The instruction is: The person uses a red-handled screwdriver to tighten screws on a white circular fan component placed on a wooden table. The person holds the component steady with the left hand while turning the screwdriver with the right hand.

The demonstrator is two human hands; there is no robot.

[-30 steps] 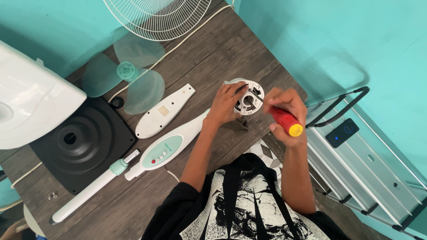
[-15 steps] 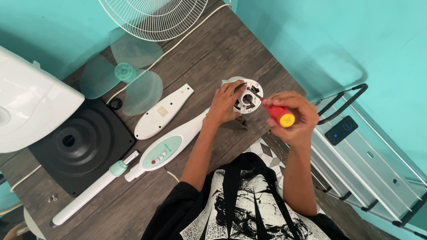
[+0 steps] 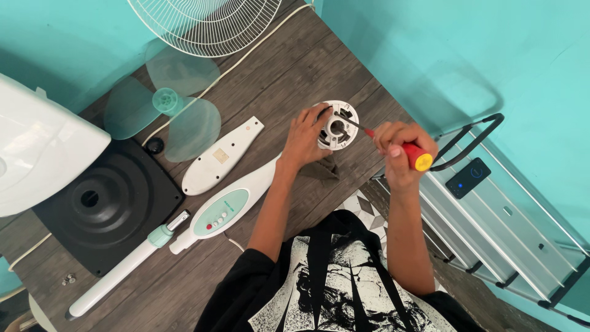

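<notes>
Two bare hands work at a wooden table's edge: left hand steadies a round white fan motor housing, likely light, rigid plastic, best gripped by its rim; right hand clasps a red-handled screwdriver, tip inside.

My left hand is stretched out ahead of me, forearm running up from my chest, wrist bent a little, fingers curled forward and pressing down with the thumb tucked underneath. My right hand sits just to the right of it, level with it and close, closed in a fist with the knuckles facing the left hand. My right forearm rises nearly straight from my elbow. Both arms are bare below short black sleeves.
</notes>
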